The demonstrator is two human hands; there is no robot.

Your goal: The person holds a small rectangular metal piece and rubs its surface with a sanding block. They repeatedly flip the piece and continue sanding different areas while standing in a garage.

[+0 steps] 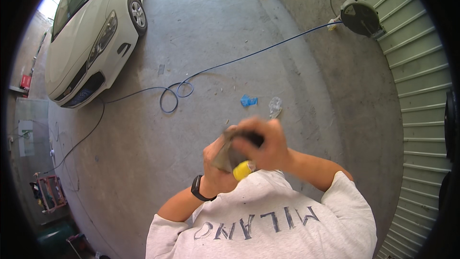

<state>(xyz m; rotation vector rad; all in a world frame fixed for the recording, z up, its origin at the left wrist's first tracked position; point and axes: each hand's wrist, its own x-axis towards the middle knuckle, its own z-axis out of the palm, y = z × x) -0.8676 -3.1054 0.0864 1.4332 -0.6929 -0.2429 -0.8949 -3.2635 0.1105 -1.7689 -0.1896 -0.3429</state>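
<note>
Both hands meet in front of my chest around a grey-brown thing (222, 157) with a dark upper part; motion blurs it, so its kind cannot be made out. A short yellow cylinder-shaped end (244, 170) sticks out below it, towards my shirt. My left hand (211, 165), with a black band on the wrist, is closed round its left side. From the right, my right hand (268, 141) curls over the dark top, its fingers bent and smeared by motion. The fingers partly hide what they grip.
A white car (91, 33) stands at the far left. A blue hose (225, 63) loops over the concrete floor from a wall-mounted reel (360, 17). Beyond my hands lie a blue wrapper (248, 100) and clear plastic (275, 107). Ribbed metal wall (421, 139) lines the right.
</note>
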